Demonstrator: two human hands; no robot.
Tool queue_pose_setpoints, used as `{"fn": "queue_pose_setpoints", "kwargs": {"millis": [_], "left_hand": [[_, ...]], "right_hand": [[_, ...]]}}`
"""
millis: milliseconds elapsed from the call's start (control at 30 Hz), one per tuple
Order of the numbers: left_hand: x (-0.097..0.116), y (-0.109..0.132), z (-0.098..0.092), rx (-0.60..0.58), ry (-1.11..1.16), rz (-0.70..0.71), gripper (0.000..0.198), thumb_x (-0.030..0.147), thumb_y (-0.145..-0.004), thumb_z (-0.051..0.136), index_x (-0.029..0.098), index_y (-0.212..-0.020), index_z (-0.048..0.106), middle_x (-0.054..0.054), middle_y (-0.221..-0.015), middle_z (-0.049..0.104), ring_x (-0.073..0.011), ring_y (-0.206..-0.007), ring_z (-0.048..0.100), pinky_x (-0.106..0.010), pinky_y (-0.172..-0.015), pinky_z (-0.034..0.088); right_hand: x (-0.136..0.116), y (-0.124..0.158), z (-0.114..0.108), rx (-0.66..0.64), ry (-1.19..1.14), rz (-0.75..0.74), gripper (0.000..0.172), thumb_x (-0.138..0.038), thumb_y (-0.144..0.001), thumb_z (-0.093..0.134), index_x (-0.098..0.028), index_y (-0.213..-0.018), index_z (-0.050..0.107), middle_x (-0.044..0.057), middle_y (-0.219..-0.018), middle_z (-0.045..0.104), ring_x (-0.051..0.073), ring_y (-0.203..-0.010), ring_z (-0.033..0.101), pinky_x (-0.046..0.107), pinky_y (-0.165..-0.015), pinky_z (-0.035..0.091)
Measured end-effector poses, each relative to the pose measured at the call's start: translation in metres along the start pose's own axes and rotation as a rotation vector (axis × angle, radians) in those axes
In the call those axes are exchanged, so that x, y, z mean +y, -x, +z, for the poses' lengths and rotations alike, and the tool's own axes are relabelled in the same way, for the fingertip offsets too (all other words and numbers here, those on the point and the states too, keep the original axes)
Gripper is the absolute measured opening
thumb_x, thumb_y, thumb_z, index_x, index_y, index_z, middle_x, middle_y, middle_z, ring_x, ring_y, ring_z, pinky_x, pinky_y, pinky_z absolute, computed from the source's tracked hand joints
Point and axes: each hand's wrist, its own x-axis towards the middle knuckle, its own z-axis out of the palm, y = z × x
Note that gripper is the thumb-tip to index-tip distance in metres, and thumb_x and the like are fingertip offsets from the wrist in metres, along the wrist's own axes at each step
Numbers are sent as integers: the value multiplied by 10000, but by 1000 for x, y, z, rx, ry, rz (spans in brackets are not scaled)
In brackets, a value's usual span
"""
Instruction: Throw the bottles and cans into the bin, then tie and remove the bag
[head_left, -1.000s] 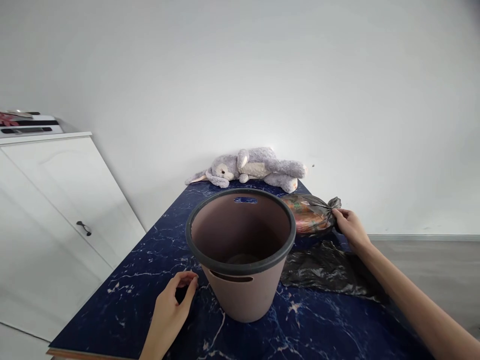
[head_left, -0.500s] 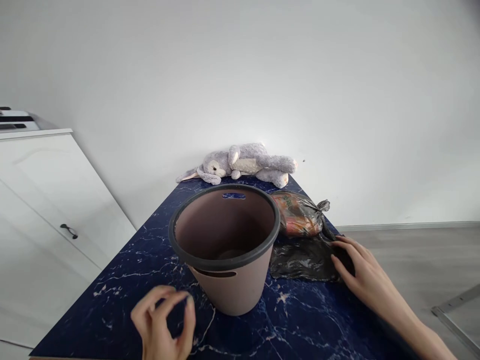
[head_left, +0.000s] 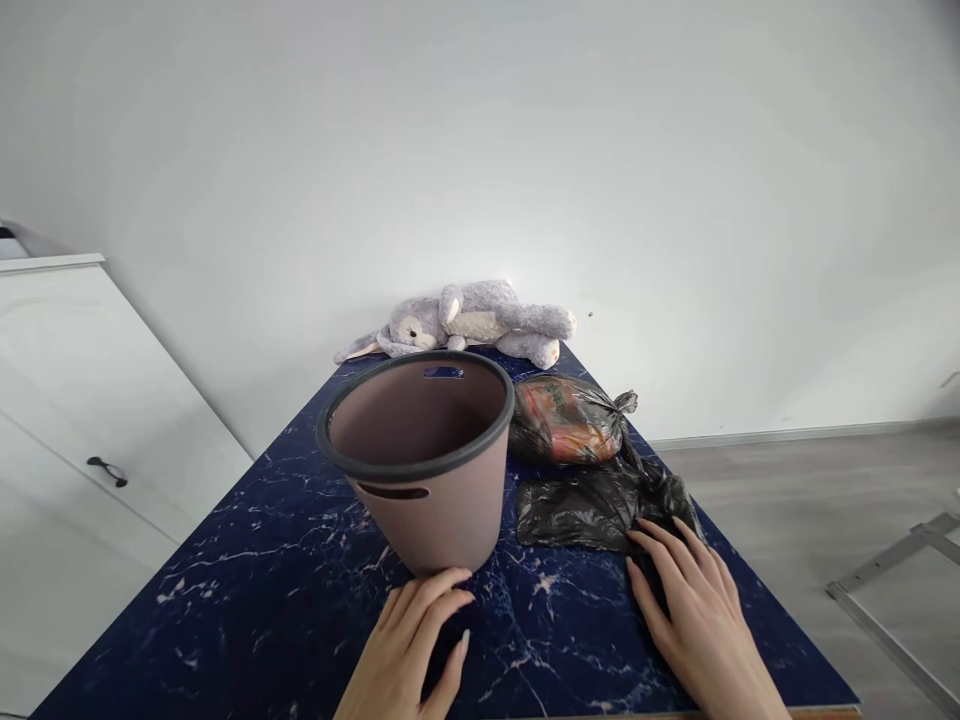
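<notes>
A mauve plastic bin (head_left: 426, 470) with a dark grey rim stands upright and empty on a dark blue marbled table (head_left: 247, 590). My left hand (head_left: 416, 650) hovers just in front of the bin's base, fingers loosely curved, holding nothing. My right hand (head_left: 694, 600) lies flat with fingers spread on the near edge of a flat black plastic bag (head_left: 592, 505). Behind that bag sits a knotted dark bag (head_left: 570, 420) with orange contents showing through.
A grey plush rabbit (head_left: 469, 325) lies at the table's far end against the white wall. A white cabinet (head_left: 67, 400) with a dark handle stands to the left. Grey floor and a metal frame (head_left: 892, 610) lie to the right.
My right hand left the knotted bag and came down onto the flat black bag. My left hand moved right, in front of the bin. The view shifted left.
</notes>
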Motion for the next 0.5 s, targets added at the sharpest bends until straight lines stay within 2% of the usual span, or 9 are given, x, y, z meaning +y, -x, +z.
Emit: {"fn": "queue_pose_setpoints", "kwargs": {"millis": [167, 267, 333, 400, 500], "left_hand": [[-17, -14, 4, -29, -23, -126, 522, 394, -1072, 513, 400, -1582, 402, -46, -1620, 520, -322, -1438, 561, -459, -1027, 626], [-20, -19, 9, 27, -56, -131, 528, 406, -1066, 516, 374, -1583, 410, -78, -1722, 358, -387, -1503, 471, -549, -1056, 596], [-20, -21, 11, 68, -52, -126, 519, 401, -1070, 507, 356, -1579, 417, -96, -1754, 277, -404, -1519, 443, -569, -1070, 578], [-17, -23, 12, 82, -3, -130, 493, 393, -1083, 484, 349, -1571, 424, -111, -1719, 348, -382, -1501, 471, -556, -1090, 562], [-10, -27, 11, 47, 113, -195, 453, 418, -1095, 467, 344, -1541, 447, -108, -1527, 575, -328, -1409, 568, -534, -1115, 541]], "right_hand": [[-13, 8, -9, -14, -61, -44, 333, -421, -1058, 479, -278, -1332, 602, 117, -1324, 694, 389, -1218, 652, 647, -999, 530], [-28, 14, -18, -61, -142, -108, 284, -413, -1043, 540, -311, -1289, 639, 88, -1269, 716, 341, -1139, 703, 513, -907, 617], [-40, 19, -25, -118, -230, -151, 237, -395, -1034, 575, -328, -1244, 661, 73, -1220, 731, 304, -1108, 724, 412, -856, 648], [-50, 22, -30, -141, -311, -148, 210, -376, -1033, 580, -332, -1219, 669, 75, -1188, 733, 289, -1106, 730, 361, -838, 658], [-52, 21, -32, -61, -351, -42, 262, -386, -1028, 576, -334, -1273, 656, 97, -1268, 692, 294, -1138, 723, 357, -823, 673]]}}
